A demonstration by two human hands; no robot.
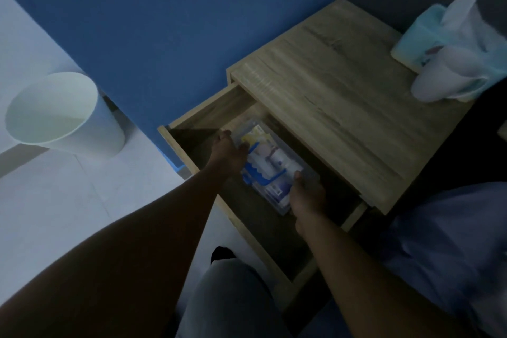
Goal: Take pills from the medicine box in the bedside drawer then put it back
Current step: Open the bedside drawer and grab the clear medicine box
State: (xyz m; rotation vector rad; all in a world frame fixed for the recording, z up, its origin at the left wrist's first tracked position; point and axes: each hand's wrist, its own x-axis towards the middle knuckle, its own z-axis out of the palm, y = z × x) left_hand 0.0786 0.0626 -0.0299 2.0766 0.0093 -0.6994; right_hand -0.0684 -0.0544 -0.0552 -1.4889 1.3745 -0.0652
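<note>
My left hand [229, 151] and right hand [307, 195] gripped the box [270, 164] in the drawer [208, 112]; tilted, its lid might pop open.

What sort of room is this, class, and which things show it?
Probably a bedroom: a wooden bedside table with an open drawer, a tissue box on top, and bedding beside it.

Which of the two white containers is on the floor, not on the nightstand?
The white bin, standing open beside the blue wall, left of the drawer. The other, a cup, sits on the nightstand by the tissues.
</note>
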